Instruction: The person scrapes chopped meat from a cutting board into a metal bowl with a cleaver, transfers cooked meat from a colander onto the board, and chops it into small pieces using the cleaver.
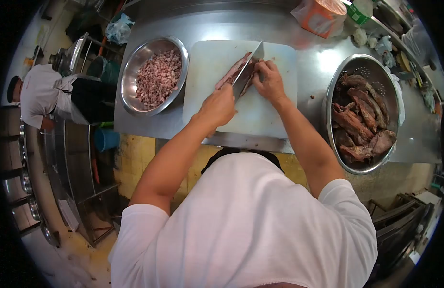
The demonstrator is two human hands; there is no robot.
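My left hand [219, 106] is closed round the handle of a knife, whose broad blade [247, 72] points away from me over a white cutting board [203, 62]. A long strip of dark reddish meat [230, 74] lies along the blade's left side. On the other side, my right hand [270, 81] has its fingers bent and pressed on another piece of meat [249, 85] close to the blade. The fingers partly hide that piece. A few small scraps lie on the board near the right hand.
Left of the board, a steel bowl [183, 72] holds diced meat [157, 79]. To the right, a perforated steel colander [329, 125] holds several large dark meat pieces [359, 117]. An orange box in plastic [323, 18] stands at the back. A person [44, 93] stands at far left.
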